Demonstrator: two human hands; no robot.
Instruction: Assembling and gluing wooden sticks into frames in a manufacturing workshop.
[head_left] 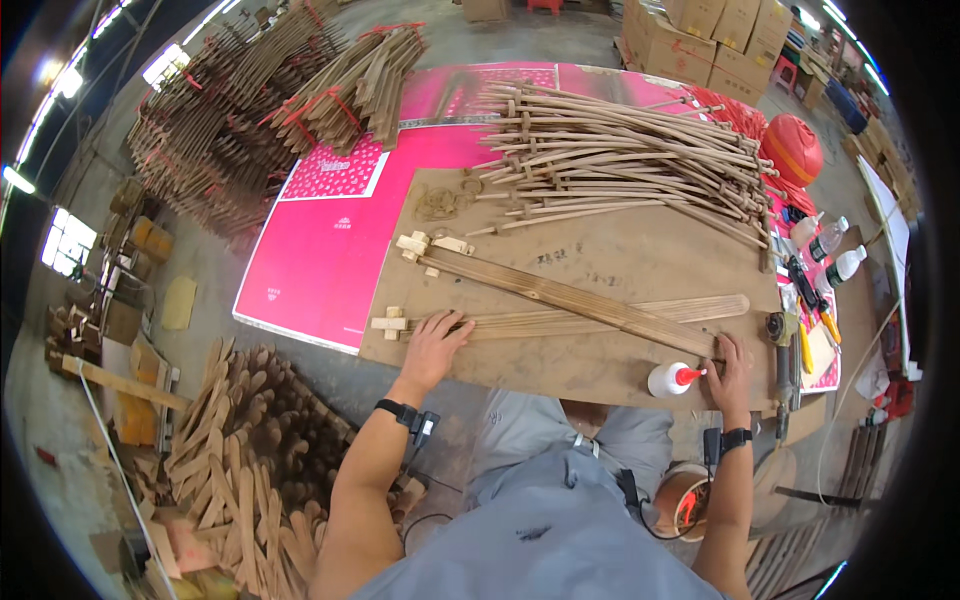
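Observation:
Two long wooden sword-shaped pieces lie crossed on the brown board. The upper, darker wooden piece [560, 295] slants from pale cross blocks at upper left down toward my right hand. The lower wooden piece [690, 308] has a rounded right end and a pale cross block [392, 323] at its left. My left hand [435, 345] rests across this lower piece beside its block, fingers stretched. At the darker piece's lower right end, my right hand [728, 375] rests with fingers and thumb apart, touching that end. A white squeeze bottle [668, 380] with a red tip stands beside it.
A pile of thin wooden rods [620, 150] covers the table's far side. Bundled wooden slats [350, 90] are at far left. A drill-like tool [782, 350], bottles [828, 240] and red twine [793, 148] sit at right. Wooden pieces [240, 490] are heaped at lower left.

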